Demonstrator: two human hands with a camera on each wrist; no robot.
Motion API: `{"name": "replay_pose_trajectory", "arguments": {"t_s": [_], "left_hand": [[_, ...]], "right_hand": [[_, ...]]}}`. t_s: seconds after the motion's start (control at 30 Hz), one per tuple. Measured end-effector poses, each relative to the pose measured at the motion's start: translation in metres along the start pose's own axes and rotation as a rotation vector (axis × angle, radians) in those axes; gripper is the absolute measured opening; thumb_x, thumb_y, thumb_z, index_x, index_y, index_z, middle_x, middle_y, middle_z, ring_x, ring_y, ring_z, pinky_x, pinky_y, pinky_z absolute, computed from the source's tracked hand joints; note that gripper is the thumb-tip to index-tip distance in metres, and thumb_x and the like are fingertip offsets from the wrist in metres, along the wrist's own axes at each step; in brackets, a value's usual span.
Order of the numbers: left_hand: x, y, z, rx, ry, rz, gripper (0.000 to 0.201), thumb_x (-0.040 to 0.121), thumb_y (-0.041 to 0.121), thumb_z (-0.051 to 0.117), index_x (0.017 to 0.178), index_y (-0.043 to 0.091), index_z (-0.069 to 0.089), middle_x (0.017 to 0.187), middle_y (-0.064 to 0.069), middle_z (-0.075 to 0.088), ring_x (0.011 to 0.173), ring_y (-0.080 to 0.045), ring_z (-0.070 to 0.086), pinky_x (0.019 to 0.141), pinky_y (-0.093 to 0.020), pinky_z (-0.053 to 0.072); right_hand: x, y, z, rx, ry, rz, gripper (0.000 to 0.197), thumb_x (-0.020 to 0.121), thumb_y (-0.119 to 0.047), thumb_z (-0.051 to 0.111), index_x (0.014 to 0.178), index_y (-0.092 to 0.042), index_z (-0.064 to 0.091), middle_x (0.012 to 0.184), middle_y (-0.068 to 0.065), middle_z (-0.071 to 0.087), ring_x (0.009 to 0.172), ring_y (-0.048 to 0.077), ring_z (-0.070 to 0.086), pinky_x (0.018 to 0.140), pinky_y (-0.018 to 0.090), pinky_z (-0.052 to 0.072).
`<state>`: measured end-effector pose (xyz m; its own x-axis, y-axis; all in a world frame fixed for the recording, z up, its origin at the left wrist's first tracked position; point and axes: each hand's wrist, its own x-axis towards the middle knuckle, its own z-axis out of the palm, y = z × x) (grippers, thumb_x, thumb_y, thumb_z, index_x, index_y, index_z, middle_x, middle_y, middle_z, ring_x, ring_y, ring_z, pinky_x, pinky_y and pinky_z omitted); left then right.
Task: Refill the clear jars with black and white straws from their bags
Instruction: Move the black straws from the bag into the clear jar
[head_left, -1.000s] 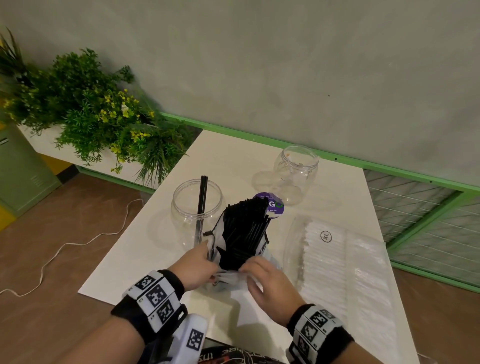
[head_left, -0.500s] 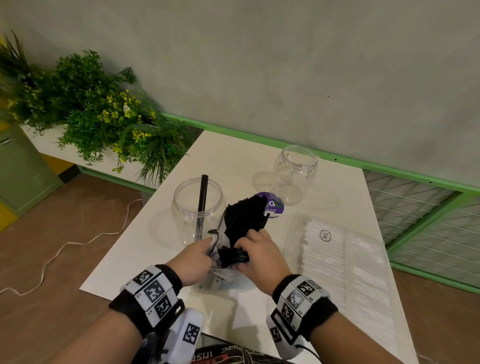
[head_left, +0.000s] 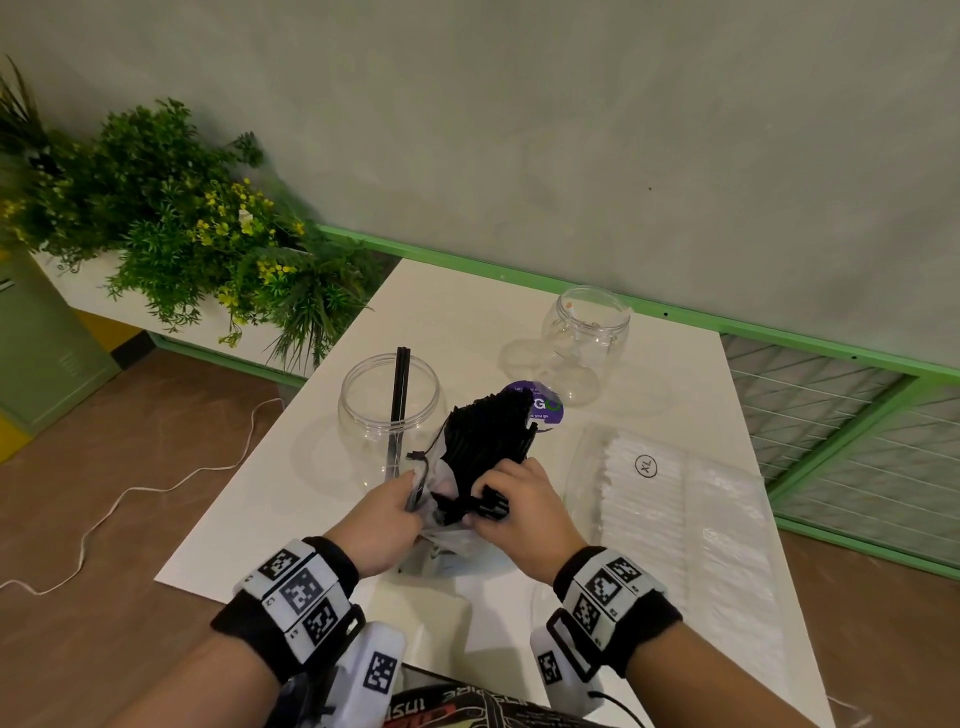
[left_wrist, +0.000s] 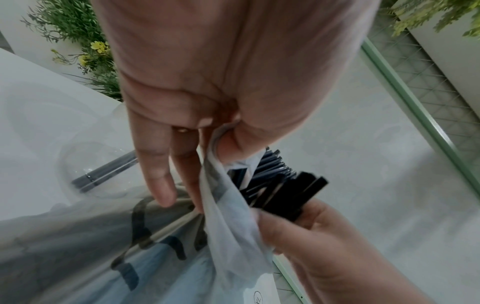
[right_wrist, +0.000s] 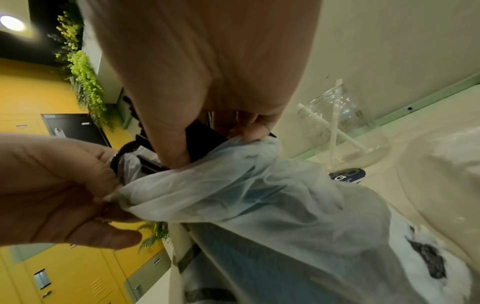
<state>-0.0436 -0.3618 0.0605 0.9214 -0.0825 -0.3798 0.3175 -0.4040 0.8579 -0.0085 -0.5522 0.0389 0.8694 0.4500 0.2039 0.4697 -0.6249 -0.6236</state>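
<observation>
A thin plastic bag (head_left: 441, 530) of black straws (head_left: 488, 431) lies near the table's front. My left hand (head_left: 387, 512) pinches the bag's rim (left_wrist: 221, 164) between thumb and fingers. My right hand (head_left: 511, 501) grips the near ends of the black straw bundle (left_wrist: 288, 191) at the bag's mouth. Just left of the bag stands a clear jar (head_left: 389, 410) with two black straws in it. A second clear jar (head_left: 584, 343) at the back holds a couple of white straws (right_wrist: 335, 131). The flat bag of white straws (head_left: 670, 509) lies to the right.
A round purple sticker (head_left: 543, 408) lies behind the black straws. Leafy plants (head_left: 171, 228) fill a planter to the left of the white table (head_left: 457, 312). A green rail and wire mesh (head_left: 841, 410) border the right side. A white cable (head_left: 130, 499) lies on the floor.
My right hand moved forward from the bag's near edge and closed round the ends of the black straws. My left hand kept its hold on the bag's rim.
</observation>
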Motion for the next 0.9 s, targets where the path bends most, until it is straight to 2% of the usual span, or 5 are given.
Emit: {"name": "replay_pose_trajectory", "arguments": {"t_s": [0.17,0.37,0.53,0.7,0.9], "left_hand": [[-0.005,-0.002,0.000,-0.048,-0.002,0.015,0.034,0.091,-0.004,0.043,0.100,0.024,0.060,0.106,-0.011,0.066,0.104,-0.025,0.062,0.092,-0.040,0.050],[-0.009,0.003,-0.001,-0.057,-0.015,0.030,0.032,0.085,-0.002,0.045,0.102,0.020,0.061,0.109,-0.018,0.065,0.106,-0.029,0.062,0.096,-0.044,0.050],[-0.007,-0.003,-0.003,-0.052,-0.038,0.068,0.036,0.077,0.005,0.048,0.103,0.025,0.063,0.107,-0.010,0.068,0.106,-0.023,0.063,0.098,-0.047,0.048],[-0.003,-0.006,-0.003,0.011,-0.041,0.069,0.039,0.071,0.016,0.048,0.108,0.021,0.061,0.109,-0.005,0.068,0.107,-0.018,0.062,0.100,-0.044,0.046],[0.000,-0.008,-0.003,0.127,-0.028,0.061,0.040,0.070,0.015,0.043,0.106,0.015,0.059,0.105,-0.010,0.066,0.105,-0.029,0.060,0.096,-0.048,0.047]], "right_hand": [[-0.001,0.003,-0.014,0.055,0.213,0.020,0.019,0.083,-0.022,0.071,0.098,-0.017,0.060,0.088,-0.009,0.058,0.086,0.014,0.048,0.071,0.017,0.035],[0.005,0.008,-0.028,-0.136,0.408,-0.222,0.064,0.085,-0.009,0.069,0.139,-0.019,0.036,0.110,0.009,0.063,0.095,0.020,0.058,0.085,0.024,0.047],[0.016,0.024,-0.034,-0.157,0.525,-0.267,0.029,0.083,-0.012,0.068,0.112,-0.012,0.065,0.091,0.002,0.057,0.086,0.015,0.049,0.078,0.027,0.045],[0.014,0.032,-0.031,-0.070,0.490,-0.124,0.022,0.091,-0.026,0.057,0.105,-0.016,0.072,0.125,-0.004,0.057,0.113,0.012,0.043,0.097,0.016,0.035],[0.009,-0.001,-0.023,0.345,0.382,0.145,0.073,0.087,-0.057,0.048,0.148,-0.039,0.012,0.157,-0.010,0.006,0.144,0.000,0.004,0.113,0.010,0.008]]}}
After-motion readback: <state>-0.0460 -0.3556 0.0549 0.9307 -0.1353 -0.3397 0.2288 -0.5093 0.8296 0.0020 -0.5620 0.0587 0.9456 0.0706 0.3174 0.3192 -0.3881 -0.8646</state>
